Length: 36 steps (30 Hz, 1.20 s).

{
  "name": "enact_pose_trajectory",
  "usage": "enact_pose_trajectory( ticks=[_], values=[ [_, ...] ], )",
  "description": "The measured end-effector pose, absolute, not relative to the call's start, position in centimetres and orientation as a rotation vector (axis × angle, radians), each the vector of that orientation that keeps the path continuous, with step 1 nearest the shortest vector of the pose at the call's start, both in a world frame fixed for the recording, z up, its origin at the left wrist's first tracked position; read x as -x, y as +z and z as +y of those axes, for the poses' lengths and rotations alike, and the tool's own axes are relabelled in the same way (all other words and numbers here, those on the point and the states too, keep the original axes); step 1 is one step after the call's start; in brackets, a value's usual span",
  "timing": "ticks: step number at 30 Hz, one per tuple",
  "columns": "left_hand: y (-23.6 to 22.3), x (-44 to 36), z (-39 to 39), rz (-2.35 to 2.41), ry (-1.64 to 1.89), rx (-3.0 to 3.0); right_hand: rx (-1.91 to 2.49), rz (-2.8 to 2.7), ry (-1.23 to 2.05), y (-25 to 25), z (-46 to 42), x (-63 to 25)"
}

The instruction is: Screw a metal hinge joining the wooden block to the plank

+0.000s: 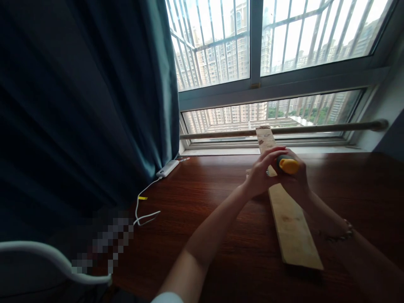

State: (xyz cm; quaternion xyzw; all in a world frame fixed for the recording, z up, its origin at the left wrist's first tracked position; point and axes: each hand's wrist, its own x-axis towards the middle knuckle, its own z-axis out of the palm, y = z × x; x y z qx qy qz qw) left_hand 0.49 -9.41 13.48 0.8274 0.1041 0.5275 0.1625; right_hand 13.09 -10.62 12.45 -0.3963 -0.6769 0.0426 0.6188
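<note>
A tool's rounded handle (288,165), yellow at the end and dark grey around it, points up toward me; its working end is hidden. My right hand (295,183) is closed around this handle. From the left, my left hand (260,170) curls against it, with fingertips and thumb meeting the right hand. Beneath both hands lies a long, pale wooden board (292,223), with dark stains near its far end. A small shiny metal bit shows between my left fingers, too little of it to name.
The board's far end reaches the rail (221,134) before the barred window. Its near end lies over the reddish-brown tabletop (202,198). At left, a white power strip (168,168) with a cord (138,206) sits beside the blue curtain (139,84). A white curved tube (47,254) crosses the lower left.
</note>
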Motion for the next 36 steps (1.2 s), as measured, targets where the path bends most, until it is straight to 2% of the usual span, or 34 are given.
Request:
enact_pose_trajectory(
  ticks=[3,5,14,18,25,36],
  values=[
    [12.7,-2.0,-8.8,0.266,1.559,-2.164,0.917,-1.707,-0.108,12.1,-9.4,-13.7],
    [12.6,-2.1,-8.6,0.256,1.566,-2.077,0.884,-1.773,-0.130,11.9,-8.9,-13.9],
    [15.2,2.1,-6.5,0.451,1.968,-1.034,0.973,-2.069,0.122,7.2,-6.3,-15.7],
    [16.2,5.2,-5.8,0.468,1.943,-0.695,0.958,-2.174,0.212,4.4,-4.7,-17.1],
    [17.2,7.3,-5.5,0.412,1.706,-0.559,0.944,-2.085,0.366,2.7,-3.9,-17.3],
    [16.2,6.9,-4.3,0.476,1.668,-0.614,0.986,-2.044,0.314,3.6,-4.4,-16.7]
  ],
)
